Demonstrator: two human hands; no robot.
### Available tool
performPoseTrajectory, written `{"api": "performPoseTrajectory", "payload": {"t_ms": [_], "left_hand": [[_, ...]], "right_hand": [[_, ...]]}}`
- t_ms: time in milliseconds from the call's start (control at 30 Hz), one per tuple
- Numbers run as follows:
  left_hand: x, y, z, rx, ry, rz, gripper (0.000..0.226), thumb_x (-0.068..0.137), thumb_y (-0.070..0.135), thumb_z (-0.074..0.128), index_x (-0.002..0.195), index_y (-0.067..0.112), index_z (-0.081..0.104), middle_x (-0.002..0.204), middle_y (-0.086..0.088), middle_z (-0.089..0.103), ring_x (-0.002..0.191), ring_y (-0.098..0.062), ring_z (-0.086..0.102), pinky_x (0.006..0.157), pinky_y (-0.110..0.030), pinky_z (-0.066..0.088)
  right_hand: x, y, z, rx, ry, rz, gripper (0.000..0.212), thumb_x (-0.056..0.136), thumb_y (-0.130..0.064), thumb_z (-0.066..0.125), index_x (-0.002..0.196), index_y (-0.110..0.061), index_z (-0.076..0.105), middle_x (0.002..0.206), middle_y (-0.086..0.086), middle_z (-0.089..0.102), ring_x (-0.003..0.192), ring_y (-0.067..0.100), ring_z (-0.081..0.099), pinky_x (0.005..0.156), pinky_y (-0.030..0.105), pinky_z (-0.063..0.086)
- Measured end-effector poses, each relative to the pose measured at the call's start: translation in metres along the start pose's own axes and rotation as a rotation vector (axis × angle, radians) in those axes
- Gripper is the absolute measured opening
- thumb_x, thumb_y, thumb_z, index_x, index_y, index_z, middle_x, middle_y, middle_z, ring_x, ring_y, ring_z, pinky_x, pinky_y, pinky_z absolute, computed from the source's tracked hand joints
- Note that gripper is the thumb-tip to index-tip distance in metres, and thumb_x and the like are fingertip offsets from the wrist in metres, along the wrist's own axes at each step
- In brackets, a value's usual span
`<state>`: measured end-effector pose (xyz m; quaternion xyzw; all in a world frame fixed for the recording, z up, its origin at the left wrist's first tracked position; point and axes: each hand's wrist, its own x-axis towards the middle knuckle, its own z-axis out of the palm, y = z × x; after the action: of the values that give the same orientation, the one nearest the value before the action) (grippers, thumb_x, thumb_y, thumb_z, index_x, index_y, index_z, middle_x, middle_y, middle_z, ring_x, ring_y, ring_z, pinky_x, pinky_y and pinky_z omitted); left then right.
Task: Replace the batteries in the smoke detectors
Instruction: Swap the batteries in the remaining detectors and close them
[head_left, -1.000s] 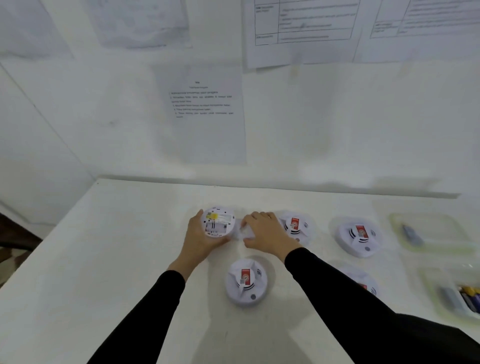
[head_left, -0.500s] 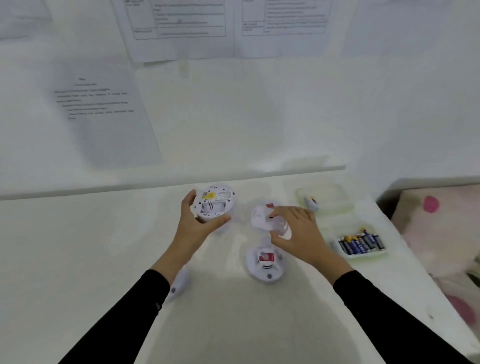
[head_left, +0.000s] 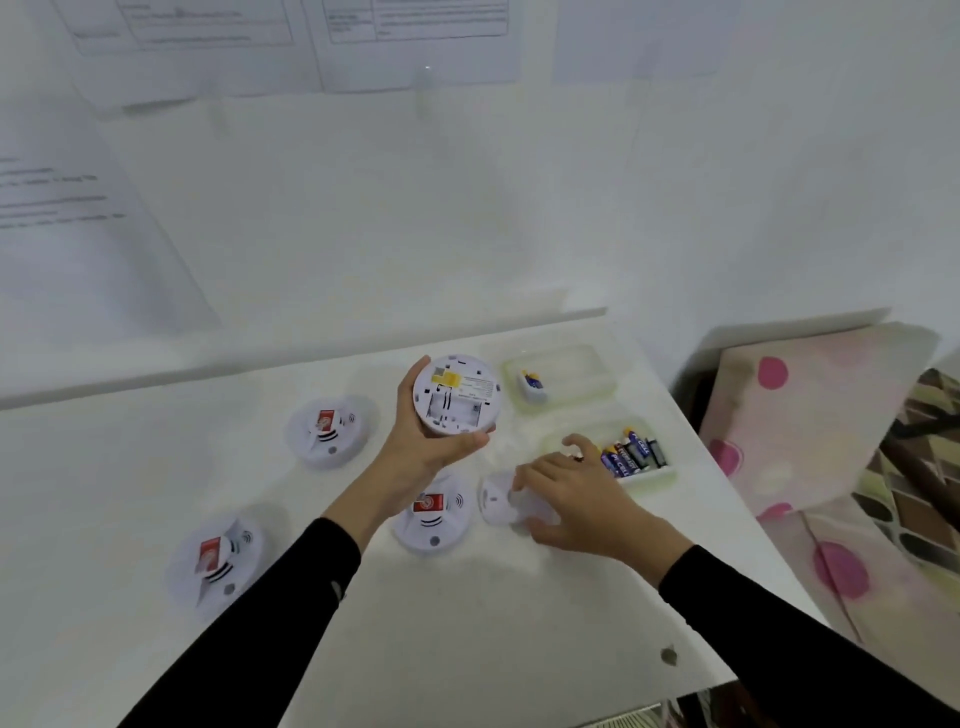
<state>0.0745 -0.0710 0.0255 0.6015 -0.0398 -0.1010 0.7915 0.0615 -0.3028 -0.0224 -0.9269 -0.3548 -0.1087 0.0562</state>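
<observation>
head view: left hand (head_left: 423, 449) grips upturned detector (head_left: 457, 395); right hand (head_left: 576, 509) holds cover (head_left: 496, 501).

- The person is wearing a black long-sleeved top, and only its two sleeves are showing.
- The left sleeve (head_left: 257, 634) is lying close on the forearm, plain and matte, and is ending in a soft edge just short of the wrist.
- A small pale mark (head_left: 338, 590) is showing near that cuff, too blurred to read.
- The right sleeve (head_left: 779, 639) is looking the same, plain black and ending at the wrist.
- The left hand (head_left: 418, 444) and the right hand (head_left: 576, 499) are showing bare beyond the cuffs.
</observation>
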Motion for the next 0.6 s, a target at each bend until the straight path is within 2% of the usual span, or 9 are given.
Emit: {"api": "performPoseTrajectory", "payload": {"t_ms": [67, 100, 167, 233, 300, 333, 433, 500, 600], "left_hand": [[0.003, -0.004, 0.008, -0.034, 0.033, -0.01, 0.099, 0.075, -0.01, 0.077, 0.139, 0.047, 0.028, 0.143, -0.002, 0.048, 0.122, -0.025, 0.061, 0.091, -0.039, 0.055], [0.005, -0.004, 0.012, -0.095, 0.043, -0.032, 0.097, 0.074, -0.003, 0.08, 0.14, 0.046, 0.029, 0.143, -0.004, 0.048, 0.122, -0.028, 0.061, 0.089, -0.041, 0.056], [0.01, -0.005, 0.021, -0.233, 0.087, -0.065, 0.088, 0.071, 0.027, 0.087, 0.14, 0.044, 0.035, 0.141, -0.006, 0.05, 0.119, -0.035, 0.062, 0.083, -0.045, 0.058], [0.014, -0.003, 0.027, -0.305, 0.159, -0.055, 0.068, 0.078, 0.053, 0.072, 0.137, 0.038, 0.042, 0.139, -0.006, 0.054, 0.118, -0.033, 0.063, 0.079, -0.047, 0.058], [0.019, 0.001, 0.033, -0.345, 0.19, -0.048, 0.043, 0.095, 0.053, 0.047, 0.134, 0.035, 0.049, 0.137, -0.008, 0.059, 0.116, -0.031, 0.064, 0.079, -0.048, 0.059], [0.021, 0.002, 0.034, -0.373, 0.198, -0.049, 0.04, 0.098, 0.052, 0.042, 0.133, 0.035, 0.053, 0.133, -0.008, 0.063, 0.115, -0.03, 0.065, 0.08, -0.049, 0.059], [0.024, 0.003, 0.036, -0.461, 0.234, -0.037, 0.043, 0.091, 0.05, 0.046, 0.129, 0.034, 0.058, 0.124, -0.005, 0.069, 0.112, -0.031, 0.066, 0.086, -0.056, 0.057], [0.026, 0.004, 0.038, -0.482, 0.253, -0.051, 0.045, 0.096, 0.047, 0.042, 0.132, 0.024, 0.058, 0.128, -0.012, 0.066, 0.113, -0.034, 0.065, 0.089, -0.059, 0.054], [0.029, 0.005, 0.041, -0.516, 0.271, -0.072, 0.048, 0.102, 0.041, 0.033, 0.125, 0.011, 0.061, 0.127, -0.018, 0.065, 0.112, -0.034, 0.066, 0.091, -0.06, 0.053]], "right_hand": [[0.001, 0.003, 0.005, -0.047, -0.009, -0.046, 0.031, 0.063, -0.05, 0.068, 0.084, -0.027, 0.065, 0.086, -0.012, 0.069, 0.085, 0.016, 0.067, 0.1, 0.046, 0.027], [0.002, 0.005, 0.005, -0.066, -0.02, -0.069, 0.03, 0.063, -0.052, 0.067, 0.081, -0.028, 0.066, 0.086, -0.012, 0.07, 0.087, 0.017, 0.067, 0.1, 0.047, 0.026], [0.007, 0.007, 0.002, -0.061, -0.03, -0.077, 0.032, 0.068, -0.06, 0.058, 0.079, -0.031, 0.068, 0.093, -0.013, 0.071, 0.095, 0.016, 0.066, 0.101, 0.047, 0.025], [0.019, 0.014, -0.01, 0.026, 0.038, -0.023, 0.032, 0.076, -0.058, 0.05, 0.08, -0.032, 0.067, 0.102, -0.013, 0.071, 0.1, 0.014, 0.064, 0.101, 0.043, 0.024], [0.041, 0.032, -0.026, 0.165, 0.115, 0.089, 0.028, 0.084, -0.047, 0.046, 0.09, -0.028, 0.066, 0.103, -0.01, 0.069, 0.099, 0.016, 0.063, 0.097, 0.036, 0.024], [0.053, 0.046, -0.033, 0.237, 0.127, 0.168, 0.025, 0.087, -0.039, 0.047, 0.096, -0.025, 0.067, 0.103, -0.008, 0.067, 0.099, 0.018, 0.062, 0.095, 0.034, 0.026], [0.089, 0.09, -0.041, 0.327, 0.088, 0.4, 0.024, 0.092, -0.014, 0.05, 0.109, -0.016, 0.067, 0.112, 0.001, 0.065, 0.103, 0.022, 0.059, 0.092, 0.034, 0.039], [0.108, 0.11, -0.041, 0.398, 0.06, 0.545, 0.027, 0.093, -0.007, 0.047, 0.111, -0.011, 0.067, 0.116, 0.006, 0.064, 0.107, 0.025, 0.059, 0.094, 0.035, 0.044], [0.13, 0.124, -0.033, 0.448, -0.195, 0.587, 0.03, 0.093, -0.008, 0.047, 0.114, -0.009, 0.069, 0.124, 0.007, 0.064, 0.115, 0.023, 0.058, 0.098, 0.031, 0.045]]}}
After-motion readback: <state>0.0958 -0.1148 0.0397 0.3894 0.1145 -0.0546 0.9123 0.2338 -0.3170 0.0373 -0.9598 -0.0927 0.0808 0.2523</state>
